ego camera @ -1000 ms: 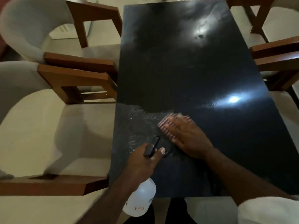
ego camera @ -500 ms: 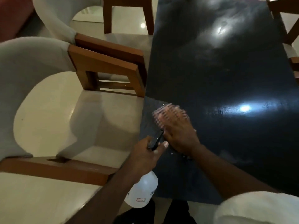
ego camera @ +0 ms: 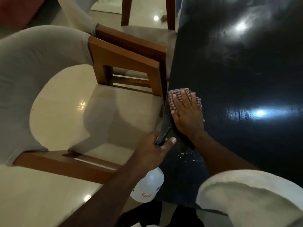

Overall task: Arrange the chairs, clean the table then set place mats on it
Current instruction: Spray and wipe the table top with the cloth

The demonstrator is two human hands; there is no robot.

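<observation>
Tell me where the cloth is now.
Head view: the cloth lies under the right hand at the left edge of the table, beside a chair.

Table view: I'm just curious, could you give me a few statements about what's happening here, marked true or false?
1. The right hand presses a checked cloth flat on the dark table. True.
2. The left hand grips a white spray bottle. True.
3. Place mats lie on the table. False: none can be seen on it.
4. The cloth sits in the middle of the table. False: it is at the table's left edge, next to a chair.
</observation>
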